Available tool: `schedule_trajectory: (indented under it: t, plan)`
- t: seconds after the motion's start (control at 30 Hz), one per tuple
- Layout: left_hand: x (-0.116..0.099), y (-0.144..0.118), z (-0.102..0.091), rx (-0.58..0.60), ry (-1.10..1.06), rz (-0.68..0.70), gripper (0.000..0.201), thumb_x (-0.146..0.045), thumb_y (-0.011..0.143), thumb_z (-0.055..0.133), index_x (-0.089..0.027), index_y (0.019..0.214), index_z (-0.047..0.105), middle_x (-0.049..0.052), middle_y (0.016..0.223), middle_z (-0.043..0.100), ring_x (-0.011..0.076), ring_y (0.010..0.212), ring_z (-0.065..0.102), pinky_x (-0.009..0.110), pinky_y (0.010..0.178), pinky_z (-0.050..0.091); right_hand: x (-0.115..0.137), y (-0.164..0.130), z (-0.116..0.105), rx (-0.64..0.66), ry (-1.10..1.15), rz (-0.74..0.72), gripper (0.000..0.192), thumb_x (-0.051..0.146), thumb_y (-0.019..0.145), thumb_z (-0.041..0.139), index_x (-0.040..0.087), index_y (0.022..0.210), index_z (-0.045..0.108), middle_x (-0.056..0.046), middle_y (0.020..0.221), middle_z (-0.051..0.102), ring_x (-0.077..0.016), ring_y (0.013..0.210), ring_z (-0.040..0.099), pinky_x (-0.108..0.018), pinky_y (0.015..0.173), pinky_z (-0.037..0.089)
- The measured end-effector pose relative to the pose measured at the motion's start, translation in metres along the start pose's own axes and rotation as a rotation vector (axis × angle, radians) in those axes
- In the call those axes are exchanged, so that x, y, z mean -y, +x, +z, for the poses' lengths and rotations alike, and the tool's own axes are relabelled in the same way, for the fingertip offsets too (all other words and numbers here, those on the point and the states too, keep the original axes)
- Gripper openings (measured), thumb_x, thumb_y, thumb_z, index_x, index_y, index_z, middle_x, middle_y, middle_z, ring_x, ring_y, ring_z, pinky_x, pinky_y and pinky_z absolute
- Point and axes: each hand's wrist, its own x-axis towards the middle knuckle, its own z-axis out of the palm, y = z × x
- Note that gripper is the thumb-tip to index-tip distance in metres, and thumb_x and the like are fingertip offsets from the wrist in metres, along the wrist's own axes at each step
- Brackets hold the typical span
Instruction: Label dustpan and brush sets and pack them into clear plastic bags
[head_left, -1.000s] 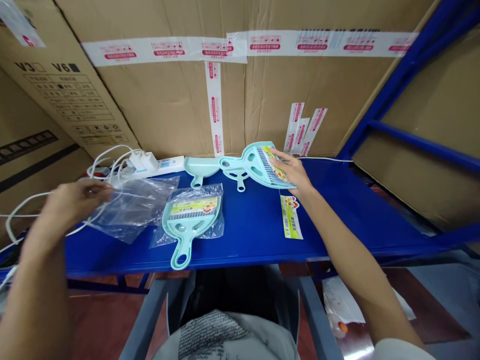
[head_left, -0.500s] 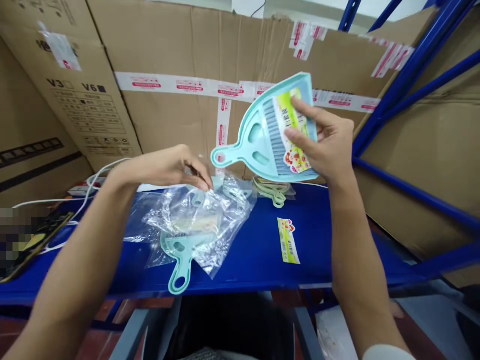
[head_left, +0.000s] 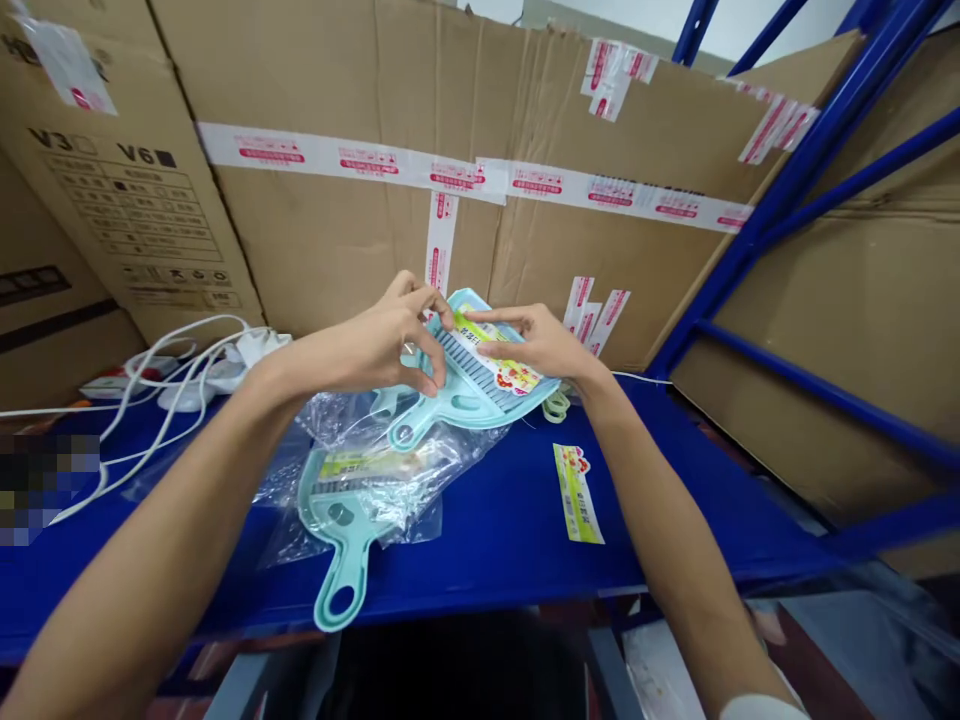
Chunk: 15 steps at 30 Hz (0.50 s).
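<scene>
Over the blue shelf point(head_left: 675, 500) the dustpan set point(head_left: 480, 385) has come down from head height; right hand point(head_left: 544, 345) clamps its label, left hand point(head_left: 390, 340) now pinches its edge above the plastic bag point(head_left: 390, 460); bagging looks close.

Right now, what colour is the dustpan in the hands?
Pale mint green dustpan, with a bright label; head view.

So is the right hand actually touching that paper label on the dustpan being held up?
Touching. The head view shows the right hand with fingers laid flat on the paper label of the dustpan.
</scene>
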Motion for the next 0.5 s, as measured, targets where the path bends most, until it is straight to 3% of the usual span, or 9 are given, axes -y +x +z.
schedule_trajectory:
  t: [0.07, 0.17, 0.23, 0.37, 0.43, 0.5]
  plan:
    - [0.003, 0.001, 0.002, 0.01, 0.016, 0.007, 0.014, -0.034, 0.077, 0.098, -0.028, 0.08, 0.085, 0.011, 0.123, 0.064, 0.0397, 0.133, 0.049, 0.064, 0.121, 0.042, -0.014, 0.006, 0.01, 0.072, 0.099, -0.006, 0.061, 0.052, 0.08, 0.095, 0.03, 0.136, 0.082, -0.004, 0.132, 0.08, -0.0273, 0.12, 0.073, -0.043, 0.108, 0.06]
    - [0.004, 0.004, 0.003, 0.056, -0.008, -0.012, 0.01, -0.025, 0.078, 0.095, -0.027, 0.083, 0.087, 0.011, 0.131, 0.063, 0.0425, 0.139, 0.046, 0.069, 0.123, 0.037, -0.03, 0.013, 0.025, 0.147, 0.258, 0.123, 0.064, 0.049, 0.077, 0.099, 0.027, 0.135, 0.082, -0.007, 0.114, 0.083, -0.0262, 0.1, 0.077, -0.044, 0.091, 0.066]
    - [0.005, 0.006, 0.006, 0.04, -0.08, -0.06, 0.014, -0.023, 0.074, 0.097, -0.025, 0.082, 0.085, 0.011, 0.128, 0.066, 0.0438, 0.14, 0.046, 0.07, 0.124, 0.035, -0.038, 0.016, 0.035, 0.189, 0.349, 0.227, 0.062, 0.046, 0.073, 0.101, 0.025, 0.129, 0.084, -0.008, 0.1, 0.082, -0.0254, 0.087, 0.077, -0.043, 0.081, 0.066]
    - [0.009, 0.009, 0.019, 0.033, -0.184, -0.121, 0.017, -0.024, 0.072, 0.098, -0.024, 0.079, 0.083, 0.009, 0.117, 0.07, 0.0427, 0.137, 0.051, 0.068, 0.125, 0.034, -0.045, 0.02, 0.053, 0.27, 0.396, 0.29, 0.051, 0.036, 0.067, 0.105, 0.023, 0.113, 0.088, -0.008, 0.097, 0.081, -0.0259, 0.086, 0.076, -0.041, 0.08, 0.066]
    - [0.009, 0.012, 0.023, 0.059, -0.156, -0.108, 0.015, -0.026, 0.076, 0.096, -0.024, 0.08, 0.082, 0.008, 0.118, 0.071, 0.0421, 0.138, 0.052, 0.068, 0.126, 0.033, -0.046, 0.02, 0.061, 0.17, 0.438, 0.298, 0.053, 0.033, 0.064, 0.106, 0.022, 0.112, 0.087, -0.007, 0.094, 0.08, -0.0242, 0.083, 0.075, -0.04, 0.078, 0.066]
    - [0.005, 0.013, 0.019, -0.019, -0.077, -0.112, 0.015, -0.028, 0.08, 0.094, -0.024, 0.085, 0.081, 0.008, 0.122, 0.072, 0.0424, 0.143, 0.048, 0.07, 0.128, 0.031, -0.048, 0.02, 0.067, -0.006, 0.515, 0.292, 0.061, 0.034, 0.063, 0.106, 0.022, 0.119, 0.083, -0.005, 0.091, 0.08, -0.0222, 0.08, 0.075, -0.04, 0.077, 0.066]
